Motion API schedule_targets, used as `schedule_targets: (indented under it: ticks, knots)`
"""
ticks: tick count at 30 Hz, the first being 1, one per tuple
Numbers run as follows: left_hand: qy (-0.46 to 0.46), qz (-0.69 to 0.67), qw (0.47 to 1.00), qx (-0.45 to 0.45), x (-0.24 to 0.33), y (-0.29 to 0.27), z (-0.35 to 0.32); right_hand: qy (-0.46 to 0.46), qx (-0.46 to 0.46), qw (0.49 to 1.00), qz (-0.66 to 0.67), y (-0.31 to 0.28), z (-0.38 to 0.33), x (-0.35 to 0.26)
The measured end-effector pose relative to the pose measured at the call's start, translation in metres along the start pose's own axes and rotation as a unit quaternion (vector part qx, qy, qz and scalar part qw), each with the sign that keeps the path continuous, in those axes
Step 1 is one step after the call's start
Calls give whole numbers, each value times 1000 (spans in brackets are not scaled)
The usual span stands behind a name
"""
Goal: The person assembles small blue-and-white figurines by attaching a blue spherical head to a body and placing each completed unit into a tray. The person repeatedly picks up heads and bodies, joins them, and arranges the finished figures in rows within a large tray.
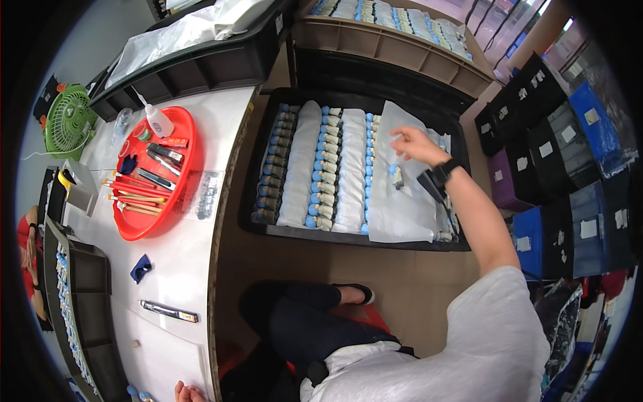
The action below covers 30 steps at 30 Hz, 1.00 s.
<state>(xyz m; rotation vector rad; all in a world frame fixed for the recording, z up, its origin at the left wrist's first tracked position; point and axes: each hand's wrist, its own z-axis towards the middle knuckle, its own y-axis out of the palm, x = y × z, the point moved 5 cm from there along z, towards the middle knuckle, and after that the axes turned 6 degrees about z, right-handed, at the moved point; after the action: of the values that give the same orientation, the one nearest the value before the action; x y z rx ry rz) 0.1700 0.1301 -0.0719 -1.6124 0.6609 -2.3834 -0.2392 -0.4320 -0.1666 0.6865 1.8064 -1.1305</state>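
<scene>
My right hand (416, 145), with a black watch at the wrist, hovers over a white sheet (402, 218) in a large black crate (321, 234). Its fingers are bent but apart, and nothing shows between them. Just below it, a small figurine (397, 177) with a blue part lies on the sheet. To the left, rows of similar blue-topped figurines (325, 161) alternate with white padding strips (298, 167). My left hand (189, 392) shows only partly at the lower edge, by the white table (167, 248). Its visible fingers are loosely bent and seem to hold nothing.
On the table sit a red tray (191, 144) of brushes, cutters and a white squeeze bottle (157, 122), a blue scrap (140, 269) and a packaged tool (169, 311). Crates (395, 47) stand behind, blue and black bins (536, 154) at right, a green fan (70, 120) at left.
</scene>
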Motion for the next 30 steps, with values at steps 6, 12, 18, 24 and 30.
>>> schedule_targets:
  ticks: [6, 12, 18, 24, 30]
  knots:
    - [10, 18, 1000, 3, 2, -2, 1, -44, -156, 971, -178, 37, -133, -6]
    - [9, -1, 1000, -11, 5, 0, 2, 93, 148, 957, -233, 37, -175, 42]
    - [36, -20, 999, -15, 2, 0, 3, 102, -19, 950, -295, 118, -180, 12]
    - [22, -22, 999, -6, -1, -3, 0, 74, -36, 963, -258, 106, -168, 15]
    - [3, -39, 999, -21, 4, 4, 1, 64, 291, 953, -53, -46, -82, 92]
